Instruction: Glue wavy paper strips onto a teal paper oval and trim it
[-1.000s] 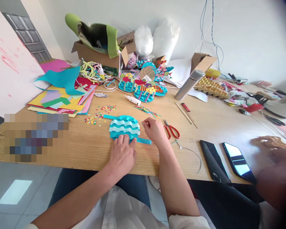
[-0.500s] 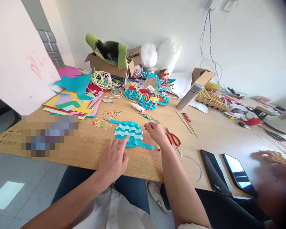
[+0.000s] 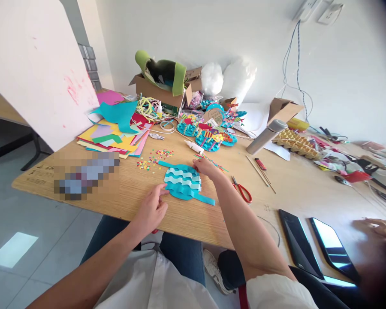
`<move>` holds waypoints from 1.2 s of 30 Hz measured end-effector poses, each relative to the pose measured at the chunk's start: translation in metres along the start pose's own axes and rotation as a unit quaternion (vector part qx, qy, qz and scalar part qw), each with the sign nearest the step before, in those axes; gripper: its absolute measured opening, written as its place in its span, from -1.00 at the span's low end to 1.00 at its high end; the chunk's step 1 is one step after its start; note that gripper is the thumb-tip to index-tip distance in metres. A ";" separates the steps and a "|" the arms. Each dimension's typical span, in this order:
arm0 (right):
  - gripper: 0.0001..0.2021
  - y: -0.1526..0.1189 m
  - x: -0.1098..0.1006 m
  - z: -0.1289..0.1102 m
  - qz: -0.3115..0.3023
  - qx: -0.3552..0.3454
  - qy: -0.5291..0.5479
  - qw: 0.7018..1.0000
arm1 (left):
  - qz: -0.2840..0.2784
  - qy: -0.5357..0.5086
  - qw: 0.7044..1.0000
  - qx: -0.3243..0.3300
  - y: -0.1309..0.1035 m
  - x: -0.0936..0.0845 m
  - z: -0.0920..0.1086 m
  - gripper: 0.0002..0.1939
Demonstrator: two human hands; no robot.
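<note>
A round blue felt piece [image 3: 182,182] with pale wavy strips across it and a blue strap at each side lies on the wooden table. My left hand [image 3: 152,208] is at its left edge, fingers partly spread, holding nothing. At the upper right edge is my right hand [image 3: 205,166], its fingers curled together; what they hold, if anything, is too small to make out. Small coloured dots [image 3: 164,153] are scattered behind the felt. A white glue bottle [image 3: 194,146] and thin coloured sticks [image 3: 219,166] lie beyond my right hand.
Red-handled pliers [image 3: 242,191] lie right of my right forearm. Farther right are two phones [image 3: 333,246] and another person's hand [image 3: 378,226]. A silver flask [image 3: 266,137], finished blue crafts [image 3: 209,139] and coloured sheets [image 3: 116,137] stand or lie toward the back.
My left hand has moved off the middle of the felt to its left edge. My right hand has come in against the upper right edge. The view has shifted slightly.
</note>
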State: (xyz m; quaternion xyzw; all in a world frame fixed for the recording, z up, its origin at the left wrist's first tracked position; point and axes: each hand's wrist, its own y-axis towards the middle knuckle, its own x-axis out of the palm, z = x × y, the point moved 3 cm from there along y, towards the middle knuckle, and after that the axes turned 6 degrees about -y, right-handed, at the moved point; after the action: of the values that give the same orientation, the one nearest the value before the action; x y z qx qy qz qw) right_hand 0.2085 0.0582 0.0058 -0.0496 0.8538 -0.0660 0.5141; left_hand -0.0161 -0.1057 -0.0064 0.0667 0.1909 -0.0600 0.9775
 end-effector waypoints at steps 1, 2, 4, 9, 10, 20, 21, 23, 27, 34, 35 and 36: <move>-0.68 0.000 0.000 0.002 -0.008 0.010 0.017 1.000 | -0.004 -0.014 1.000 -0.004 0.000 -0.001 0.000 -0.54; -0.71 -0.001 -0.001 0.004 -0.016 0.019 0.039 0.999 | -0.006 -0.026 1.000 -0.008 0.000 -0.002 -0.001 -0.55; -0.77 -0.002 -0.004 0.006 -0.027 0.028 0.087 0.995 | -0.012 -0.044 0.999 -0.015 0.000 -0.003 -0.002 -0.57; -0.79 -0.013 -0.013 0.003 -0.071 0.026 0.215 0.974 | -0.020 -0.075 0.997 -0.025 -0.001 -0.004 -0.004 -0.58; -0.78 -0.016 -0.014 0.002 -0.082 0.026 0.240 0.967 | -0.021 -0.082 0.996 -0.025 -0.001 -0.004 -0.004 -0.58; -0.65 -0.048 -0.030 0.004 -0.098 -0.002 0.418 0.903 | 0.117 -0.147 0.981 -0.049 0.022 -0.035 0.005 -0.67; -0.64 -0.051 -0.031 0.004 -0.097 -0.012 0.431 0.897 | 0.134 -0.159 0.976 -0.060 0.030 -0.040 0.007 -0.67; -0.61 -0.057 -0.031 0.003 -0.097 -0.027 0.456 0.884 | 0.135 -0.196 0.967 -0.087 0.047 -0.048 0.011 -0.66; -0.66 -0.065 -0.024 0.001 -0.122 -0.033 0.532 0.837 | 0.066 -0.248 0.959 -0.120 0.077 -0.045 0.017 -0.60; -0.69 -0.071 -0.013 0.000 -0.141 -0.031 0.554 0.820 | -0.038 -0.287 0.948 -0.131 0.094 -0.026 0.014 -0.65; -0.68 -0.071 -0.013 -0.001 -0.142 -0.029 0.554 0.820 | -0.047 -0.289 0.947 -0.132 0.094 -0.024 0.011 -0.66; -0.68 -0.071 -0.012 -0.001 -0.141 -0.028 0.553 0.820 | -0.053 -0.288 0.947 -0.133 0.094 -0.023 0.008 -0.66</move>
State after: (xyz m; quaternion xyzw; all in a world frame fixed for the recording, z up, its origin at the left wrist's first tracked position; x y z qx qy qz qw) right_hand 0.2150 -0.0096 0.0283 -0.1393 0.9797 -0.1303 -0.0613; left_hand -0.0212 -0.0121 0.0198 -0.0940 -0.0894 -0.1024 0.9862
